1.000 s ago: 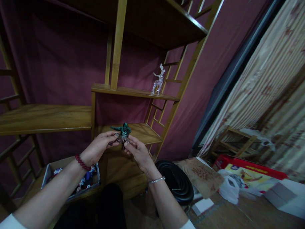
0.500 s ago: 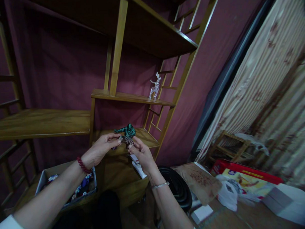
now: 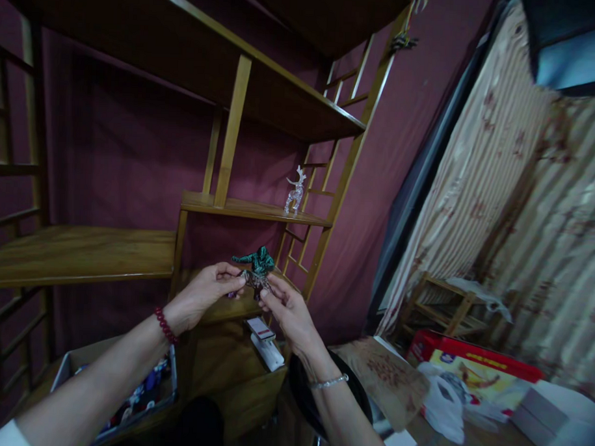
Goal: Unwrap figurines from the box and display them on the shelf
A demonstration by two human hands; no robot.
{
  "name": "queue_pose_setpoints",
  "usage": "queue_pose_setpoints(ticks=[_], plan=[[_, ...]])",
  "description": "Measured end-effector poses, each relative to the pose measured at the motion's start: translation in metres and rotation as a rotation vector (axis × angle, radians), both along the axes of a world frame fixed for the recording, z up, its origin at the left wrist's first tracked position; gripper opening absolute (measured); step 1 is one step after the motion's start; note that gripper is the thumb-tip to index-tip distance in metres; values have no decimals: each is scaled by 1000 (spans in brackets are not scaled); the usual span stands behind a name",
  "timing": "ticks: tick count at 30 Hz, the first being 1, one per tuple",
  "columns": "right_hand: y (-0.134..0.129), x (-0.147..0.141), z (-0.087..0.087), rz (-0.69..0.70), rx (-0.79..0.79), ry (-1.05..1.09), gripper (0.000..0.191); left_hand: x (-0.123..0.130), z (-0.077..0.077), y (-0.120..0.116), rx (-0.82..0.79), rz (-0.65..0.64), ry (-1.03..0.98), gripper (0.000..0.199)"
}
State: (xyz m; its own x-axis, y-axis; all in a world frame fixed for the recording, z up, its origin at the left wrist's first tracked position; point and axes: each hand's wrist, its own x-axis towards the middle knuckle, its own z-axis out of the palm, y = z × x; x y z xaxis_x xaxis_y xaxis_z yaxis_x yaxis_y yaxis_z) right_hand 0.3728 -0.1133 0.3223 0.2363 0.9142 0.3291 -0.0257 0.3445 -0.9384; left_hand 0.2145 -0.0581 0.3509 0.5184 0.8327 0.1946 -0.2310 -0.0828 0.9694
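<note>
The scene is dimly lit from above, with deep shadow cast beneath the wooden shelves point(image 3: 76, 251) and across the purple wall point(image 3: 134, 159). Pale glare is caught along their edges, fine detail is softened, and shapes are stretched toward the borders.

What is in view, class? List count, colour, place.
Figurine: one, green and brown, centre
Deer figurine: one, clear, right shelf
Shelving unit: one, brown, ahead
Open box: one, pale, lower left
Phone: one, pale, lower centre
Unclear object: one, white, beside phone
Round seat: one, black, lower centre
Paper: one, brown, lower right
Printed box: one, red and yellow, right
Plastic bag: one, white, lower right
Plain box: one, white, far right
Wooden rack: one, brown, right
Curtain fabric: count unclear, cream patterned, right
Hanging object: one, multicoloured, upper right
Wall: one, maroon, behind
Beaded bracelet: one, red, left wrist
Metal bracelet: one, silver, right wrist
Left hand, right hand: two, bare, on figurine
</note>
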Motion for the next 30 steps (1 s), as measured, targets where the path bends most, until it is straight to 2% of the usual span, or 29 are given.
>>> queue_pose_setpoints(ticks=[11,19,30], plan=[[-15,7,37,-45,37,-58,52,10,26,-5,52,-105,-52,32],[-18,18,52,-53,61,-117,52,12,45,-5,155,-175,-27,27],[-13,28,80,-114,119,-216,54,19,82,-7,157,-158,-2,19]])
